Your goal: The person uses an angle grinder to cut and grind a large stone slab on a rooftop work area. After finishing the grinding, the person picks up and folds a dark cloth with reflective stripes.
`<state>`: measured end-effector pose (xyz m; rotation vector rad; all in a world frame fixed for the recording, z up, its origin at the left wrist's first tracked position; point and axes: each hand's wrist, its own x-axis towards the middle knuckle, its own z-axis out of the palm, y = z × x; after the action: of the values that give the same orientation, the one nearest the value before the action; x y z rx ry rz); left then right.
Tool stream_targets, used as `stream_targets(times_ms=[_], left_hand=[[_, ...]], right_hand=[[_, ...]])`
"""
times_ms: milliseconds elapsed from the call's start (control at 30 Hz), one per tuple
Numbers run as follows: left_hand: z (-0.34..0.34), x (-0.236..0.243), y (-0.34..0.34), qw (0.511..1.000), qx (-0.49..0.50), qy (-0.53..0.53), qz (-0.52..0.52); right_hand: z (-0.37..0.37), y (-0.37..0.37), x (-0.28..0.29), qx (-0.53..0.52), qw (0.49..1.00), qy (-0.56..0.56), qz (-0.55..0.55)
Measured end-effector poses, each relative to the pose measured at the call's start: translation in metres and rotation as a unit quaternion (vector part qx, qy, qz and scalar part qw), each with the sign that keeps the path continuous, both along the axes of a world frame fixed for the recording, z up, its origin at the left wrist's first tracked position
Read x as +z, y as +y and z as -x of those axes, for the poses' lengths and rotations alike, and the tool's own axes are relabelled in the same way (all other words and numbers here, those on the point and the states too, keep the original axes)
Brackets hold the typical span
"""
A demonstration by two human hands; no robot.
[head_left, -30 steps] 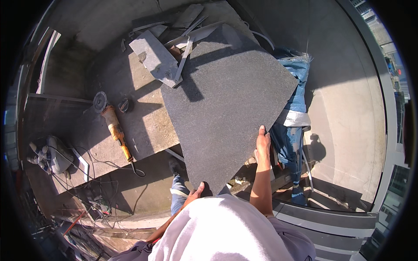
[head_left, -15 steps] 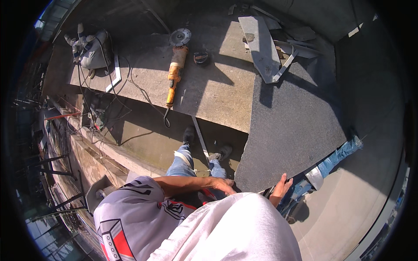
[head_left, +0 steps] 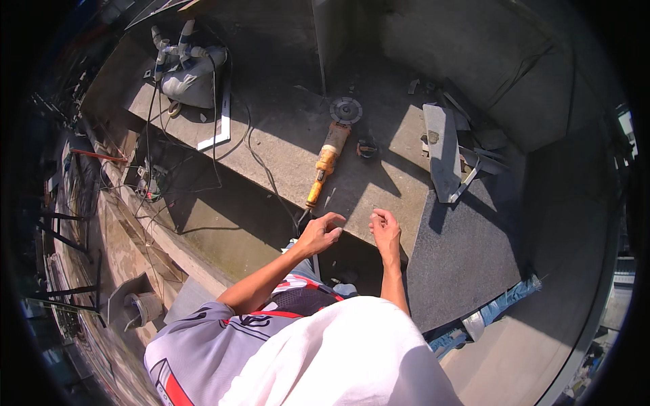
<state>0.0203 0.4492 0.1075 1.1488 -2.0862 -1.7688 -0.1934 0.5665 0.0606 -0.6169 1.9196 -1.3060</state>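
Both my hands are in the air over the near edge of the concrete ledge (head_left: pixel 271 179), holding nothing. My left hand (head_left: pixel 321 235) has loosely bent fingers, with the thumb apart from them. Close by on the right, my right hand (head_left: pixel 386 232) also has bent, parted fingers. An orange-yellow angle grinder (head_left: pixel 330 159) with a round segmented disc lies on the ledge, its handle end nearest my left hand. Beside it sits a small dark round object (head_left: pixel 366 149) with some orange. To the right, a dark grey stone slab (head_left: pixel 464 254) overlaps the ledge.
A pale stone strip (head_left: pixel 441 152) and broken offcuts lie on the slab's far end. Blue wrapping (head_left: pixel 509 303) runs along its near edge. At the far left are a grey sack (head_left: pixel 196 88), white pipe fittings (head_left: pixel 181 49), a white metal square (head_left: pixel 224 122) and trailing cables (head_left: pixel 252 145).
My hands have left the slab's near edge and moved forward, coming up side by side near the grinder's handle. The view has shifted, so the ledge's things appear further right and lower.
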Motion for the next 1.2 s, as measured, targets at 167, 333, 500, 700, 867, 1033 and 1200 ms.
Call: stream_targets(times_ms=[167, 333, 500, 700, 867, 1033, 1200], left_hand=[[-0.047, 0.003, -0.084, 0.994, 0.102, -0.008, -0.030], [-0.071, 0.014, -0.168, 0.994, 0.092, 0.005, -0.056], [-0.047, 0.000, -0.232, 0.998, 0.030, -0.004, -0.056], [0.045, -0.056, -0.255, 0.977, -0.005, 0.097, -0.192], [0.108, -0.073, -0.215, 0.738, 0.099, 0.299, -0.597], [0.127, -0.024, -0.146, 0.752, 0.245, 0.270, -0.549], [0.160, 0.026, -0.116, 0.854, 0.278, 0.306, -0.315]], right_hand=[[-0.065, -0.172, -0.025, 0.035, 0.987, 0.133, -0.080], [-0.099, -0.236, -0.025, 0.021, 0.959, 0.149, -0.239], [-0.084, -0.223, -0.051, -0.015, 0.978, 0.124, -0.168], [-0.052, -0.209, -0.008, 0.021, 0.975, 0.152, -0.162], [-0.042, -0.156, 0.052, 0.078, 0.994, -0.024, -0.066], [-0.003, -0.099, 0.128, 0.195, 0.978, -0.044, -0.064], [0.042, -0.053, 0.098, 0.265, 0.936, 0.178, -0.149]])
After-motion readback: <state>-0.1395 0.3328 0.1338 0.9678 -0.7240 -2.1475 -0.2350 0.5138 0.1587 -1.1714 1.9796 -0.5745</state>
